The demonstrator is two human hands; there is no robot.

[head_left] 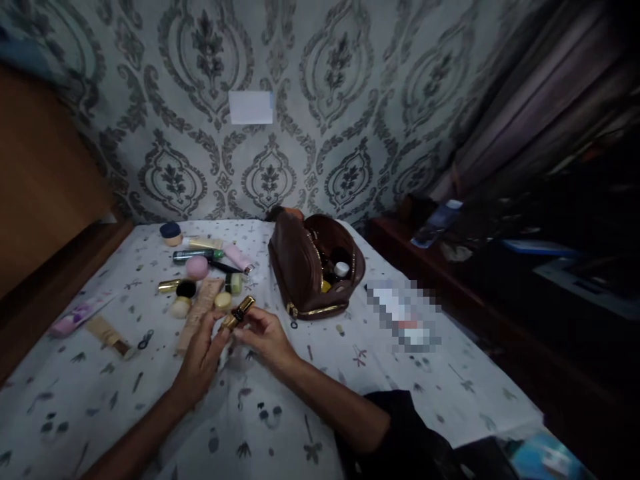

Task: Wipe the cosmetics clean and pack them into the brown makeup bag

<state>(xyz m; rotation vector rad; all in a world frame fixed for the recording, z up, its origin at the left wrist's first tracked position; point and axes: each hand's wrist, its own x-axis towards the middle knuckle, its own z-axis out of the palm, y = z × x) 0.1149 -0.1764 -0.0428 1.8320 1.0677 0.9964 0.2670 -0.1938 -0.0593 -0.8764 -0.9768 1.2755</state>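
Observation:
A small gold and dark tube (239,315) is held between both hands over the patterned cloth. Fingers of my left hand (206,347) wrap round its lower end. My right hand (264,337) pinches it from the right side, near the gold top. Just left of my left hand lies a long beige tube (199,313), and a small cream-coloured round item (223,301) sits right behind the hands. Behind and to the right, an open brown bag (300,263) holds several items, among them one with a white cap (341,269).
Several cosmetics lie at the left: a pink round item (197,267), a dark-lidded jar (171,233), a beige tube (107,335) and a purple-white item (80,316). A blurred object (405,317) lies right of the bag. Patterned wallpaper rises behind.

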